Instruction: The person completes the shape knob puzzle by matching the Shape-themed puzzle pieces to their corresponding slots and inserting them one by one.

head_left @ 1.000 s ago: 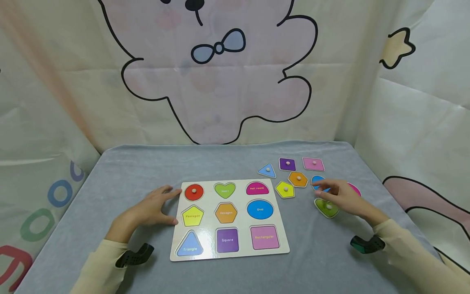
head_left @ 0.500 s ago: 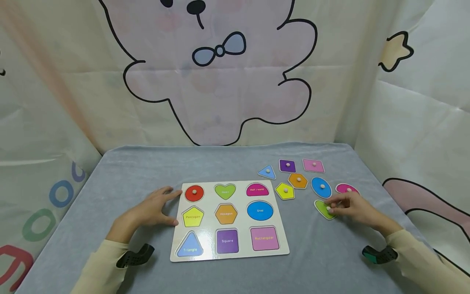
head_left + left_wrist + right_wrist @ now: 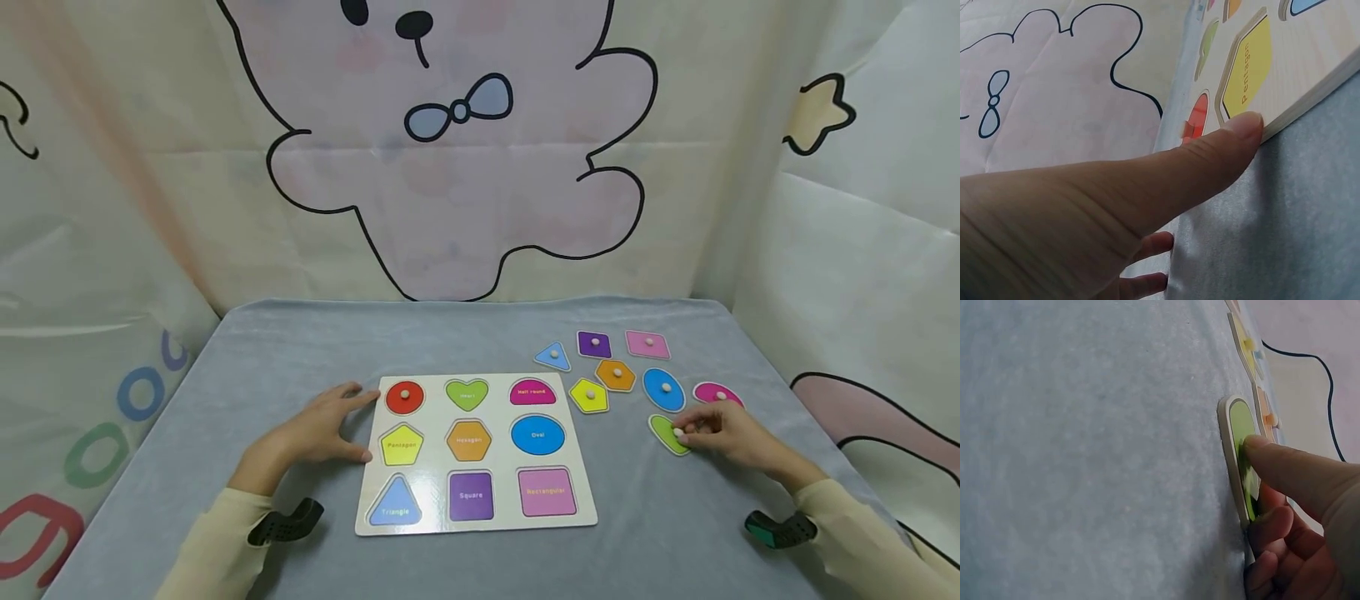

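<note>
Head view puts the green piece [image 3: 663, 433] on the grey cloth [image 3: 637, 508] at three o'clock from the board [image 3: 433, 467], with the blue oval piece [image 3: 657, 390] near it at twelve. The right hand [image 3: 726, 433] has thumb and fingertips closed together at the green piece's pale knob [image 3: 678, 432], apparently pinching it. The piece looks light, stiff, probably wooden and not easily broken; its face may be slippery, so the knob seems the surest hold. At nine o'clock, the left hand [image 3: 318, 429] touches the board's edge with fingers and thumb spread, gripping nothing. Right wrist view reveals the depth of the green piece's edge, hardly visible from above, but hides the knob; left wrist view shows the left thumb [image 3: 1210, 150] close up, just beside the yellow pentagon [image 3: 1247, 69].
</note>
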Motion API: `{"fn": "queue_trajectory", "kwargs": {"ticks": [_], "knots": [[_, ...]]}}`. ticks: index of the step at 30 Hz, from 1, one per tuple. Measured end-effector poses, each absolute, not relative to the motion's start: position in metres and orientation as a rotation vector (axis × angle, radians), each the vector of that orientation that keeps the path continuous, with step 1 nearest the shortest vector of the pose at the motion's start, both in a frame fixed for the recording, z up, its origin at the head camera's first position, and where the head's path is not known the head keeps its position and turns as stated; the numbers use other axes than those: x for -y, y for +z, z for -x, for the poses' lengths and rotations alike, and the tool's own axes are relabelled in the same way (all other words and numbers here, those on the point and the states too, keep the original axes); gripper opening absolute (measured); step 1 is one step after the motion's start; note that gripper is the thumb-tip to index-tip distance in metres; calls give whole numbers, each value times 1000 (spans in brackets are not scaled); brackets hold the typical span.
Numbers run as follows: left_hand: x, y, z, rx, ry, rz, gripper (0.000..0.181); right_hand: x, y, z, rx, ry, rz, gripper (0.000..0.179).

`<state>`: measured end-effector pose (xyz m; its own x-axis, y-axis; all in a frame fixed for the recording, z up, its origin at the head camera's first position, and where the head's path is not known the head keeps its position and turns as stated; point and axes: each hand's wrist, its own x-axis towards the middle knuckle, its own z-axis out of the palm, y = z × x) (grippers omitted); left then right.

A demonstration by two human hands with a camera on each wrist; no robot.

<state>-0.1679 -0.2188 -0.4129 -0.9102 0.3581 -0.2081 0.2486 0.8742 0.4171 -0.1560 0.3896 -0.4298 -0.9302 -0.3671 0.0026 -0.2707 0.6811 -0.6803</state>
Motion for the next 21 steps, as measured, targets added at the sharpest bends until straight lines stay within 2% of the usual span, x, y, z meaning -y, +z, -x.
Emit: {"fn": "queue_trajectory", "kwargs": {"ticks": [14,21], "knots": [[215,-416,166,-2766,564,-436,99,-392,-426,151,-2734,-1077,440,17],[217,-413,167,-2767,582,-432,98,-385,-410,154,-2766,-1078,424,16]]}}
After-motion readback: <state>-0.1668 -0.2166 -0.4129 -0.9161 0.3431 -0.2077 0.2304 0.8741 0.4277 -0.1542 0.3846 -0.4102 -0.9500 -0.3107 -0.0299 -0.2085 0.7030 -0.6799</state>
